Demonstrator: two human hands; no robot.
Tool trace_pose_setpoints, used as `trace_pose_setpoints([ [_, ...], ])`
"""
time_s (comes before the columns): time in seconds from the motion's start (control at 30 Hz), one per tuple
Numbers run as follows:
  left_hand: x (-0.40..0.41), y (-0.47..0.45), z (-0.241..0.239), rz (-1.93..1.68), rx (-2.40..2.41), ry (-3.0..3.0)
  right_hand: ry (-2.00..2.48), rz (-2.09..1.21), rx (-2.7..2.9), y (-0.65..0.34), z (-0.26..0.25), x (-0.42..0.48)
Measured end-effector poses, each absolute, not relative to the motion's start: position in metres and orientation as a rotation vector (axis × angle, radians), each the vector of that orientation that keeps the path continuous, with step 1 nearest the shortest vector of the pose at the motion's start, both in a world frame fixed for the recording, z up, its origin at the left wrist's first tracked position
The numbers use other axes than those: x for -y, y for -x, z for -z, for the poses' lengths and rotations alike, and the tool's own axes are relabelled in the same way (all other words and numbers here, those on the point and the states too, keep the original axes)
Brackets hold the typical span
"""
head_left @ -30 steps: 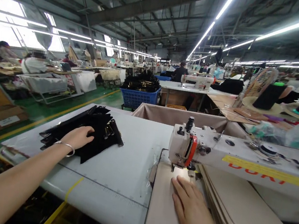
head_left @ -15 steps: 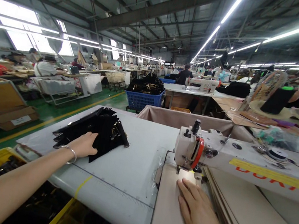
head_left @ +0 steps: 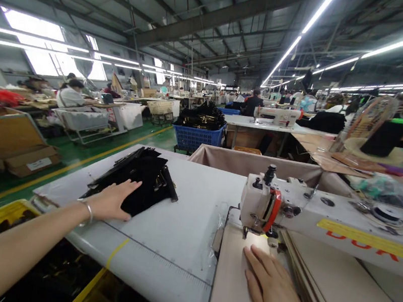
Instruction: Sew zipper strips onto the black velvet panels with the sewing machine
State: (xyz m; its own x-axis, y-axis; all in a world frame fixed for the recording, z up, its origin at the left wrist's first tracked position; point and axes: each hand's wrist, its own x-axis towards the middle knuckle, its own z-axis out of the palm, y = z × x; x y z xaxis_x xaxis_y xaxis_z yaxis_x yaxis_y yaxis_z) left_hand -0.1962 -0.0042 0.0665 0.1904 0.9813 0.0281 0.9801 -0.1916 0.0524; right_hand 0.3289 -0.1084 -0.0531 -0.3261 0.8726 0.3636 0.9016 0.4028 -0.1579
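My left hand (head_left: 111,200) rests at the near edge of a pile of black fabric pieces (head_left: 146,175) with metal fittings, on the left of the white sewing table (head_left: 190,221). Its thumb and index finger are spread apart; the other fingers are partly hidden. My right hand (head_left: 272,284) lies flat on a beige panel (head_left: 227,288), fingers stretched out just in front of the needle area of the sewing machine (head_left: 260,201). The panel's far end is under the presser foot.
A stack of beige panels (head_left: 351,292) lies under the machine arm on the right. Below the table at left is a yellow crate (head_left: 88,288) of black pieces. Behind the table stand a beige fabric-lined bin (head_left: 260,165) and a blue basket (head_left: 197,139). Other people sit farther off.
The view has shifted slightly, so the scene sits farther right. My left hand has drawn back a little on the black pile and its thumb and finger have opened wider. My right hand stays in place.
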Motion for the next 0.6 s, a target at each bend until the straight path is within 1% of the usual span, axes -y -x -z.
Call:
trace_pose_setpoints([
  [0.07, 0.009, 0.195, -0.035, 0.015, -2.038, -2.548, 1.527, 0.101, 2.281, -0.329, 0.053, 0.108],
  [0.17, 0.008, 0.205, -0.016, 0.034, -2.097, -2.673, 1.536, 0.104, 2.289, -0.33, 0.054, 0.109],
  [0.37, -0.005, 0.222, -0.021, -0.043, -1.997, -2.775, 1.545, 0.11, 2.284, -0.33, 0.055, 0.109],
  [0.5, -0.013, 0.224, -0.024, -0.271, -2.155, -2.579, 1.545, 0.107, 2.271, -0.33, 0.054, 0.109],
  [0.6, -0.025, 0.225, -0.045, -0.439, -2.363, -2.427, 1.554, 0.099, 2.271, -0.33, 0.052, 0.11],
])
